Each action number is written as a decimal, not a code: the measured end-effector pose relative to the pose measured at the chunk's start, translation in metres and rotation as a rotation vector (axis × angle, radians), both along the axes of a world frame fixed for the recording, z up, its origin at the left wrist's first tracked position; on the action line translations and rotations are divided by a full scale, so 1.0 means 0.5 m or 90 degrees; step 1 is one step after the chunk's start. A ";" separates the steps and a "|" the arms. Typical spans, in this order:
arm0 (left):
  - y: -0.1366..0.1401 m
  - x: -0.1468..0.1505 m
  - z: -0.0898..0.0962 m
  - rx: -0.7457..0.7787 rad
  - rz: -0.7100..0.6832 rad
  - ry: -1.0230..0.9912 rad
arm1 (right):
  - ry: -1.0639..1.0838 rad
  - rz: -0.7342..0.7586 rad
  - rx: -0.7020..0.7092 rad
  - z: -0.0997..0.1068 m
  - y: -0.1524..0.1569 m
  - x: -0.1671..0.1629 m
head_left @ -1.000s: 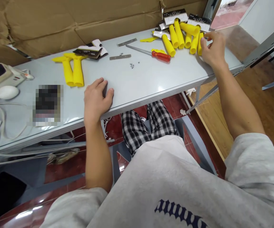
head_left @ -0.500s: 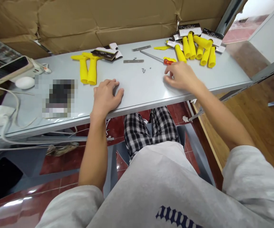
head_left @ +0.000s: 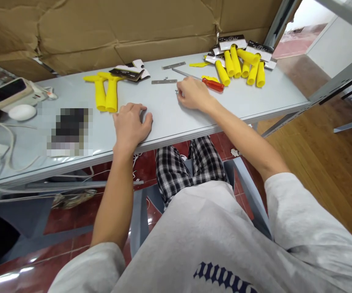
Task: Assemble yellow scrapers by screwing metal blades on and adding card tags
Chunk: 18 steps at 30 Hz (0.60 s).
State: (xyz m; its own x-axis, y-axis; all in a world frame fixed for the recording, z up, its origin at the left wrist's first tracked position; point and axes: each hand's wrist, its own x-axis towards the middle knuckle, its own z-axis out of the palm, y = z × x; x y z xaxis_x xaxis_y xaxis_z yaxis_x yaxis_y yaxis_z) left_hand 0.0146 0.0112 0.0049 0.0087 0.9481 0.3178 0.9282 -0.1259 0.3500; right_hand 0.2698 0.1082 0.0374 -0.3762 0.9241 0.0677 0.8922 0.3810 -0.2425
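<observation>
My left hand [head_left: 131, 125] rests flat near the table's front edge with the thumb spread from the fingers, holding nothing. Just behind it lie two yellow T-shaped plastic handles [head_left: 106, 94]. My right hand [head_left: 193, 94] is at a small cluster of screws [head_left: 176, 92], fingers curled down and drawn together; its fingertips cover part of the cluster, so any screw between them is hidden. Behind that hand lies a screwdriver with a red handle [head_left: 213, 85], its shaft partly covered by the hand. Two thin metal blades [head_left: 163, 81] lie beyond the screws, one farther back.
Several yellow handles [head_left: 236, 62] with black-and-white cards [head_left: 232, 42] are heaped at the back right. More cards [head_left: 129, 73] lie back left. A blurred-out flat object [head_left: 70, 130], a white mouse [head_left: 23, 112], a power strip and cables occupy the left. Cardboard [head_left: 127, 28] walls the back.
My right hand has moved left from beside the screwdriver handle to the screws, its fingers drawing in. My left hand stays resting on the table. The view has shifted slightly.
</observation>
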 end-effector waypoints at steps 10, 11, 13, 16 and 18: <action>0.130 0.032 0.049 -0.011 -0.157 0.019 | -0.131 0.169 -0.061 0.065 0.117 0.112; 0.143 0.043 0.049 -0.036 -0.187 0.025 | -0.148 0.170 -0.060 0.065 0.117 0.107; 0.157 0.061 0.045 -0.072 -0.181 0.052 | -0.152 0.173 -0.045 0.061 0.119 0.098; 0.160 0.073 0.040 -0.086 -0.176 0.001 | -0.130 0.186 -0.026 0.048 0.129 0.093; 0.160 0.072 0.037 -0.083 -0.141 -0.092 | -0.104 0.190 -0.020 0.042 0.133 0.095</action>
State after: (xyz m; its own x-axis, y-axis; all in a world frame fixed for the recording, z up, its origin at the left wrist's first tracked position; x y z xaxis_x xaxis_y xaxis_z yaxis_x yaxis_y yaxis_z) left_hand 0.0508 0.0910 0.0235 0.1829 0.9612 0.2067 0.8225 -0.2647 0.5034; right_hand 0.3176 0.1746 0.0585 -0.6334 0.7726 -0.0425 0.7709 0.6253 -0.1217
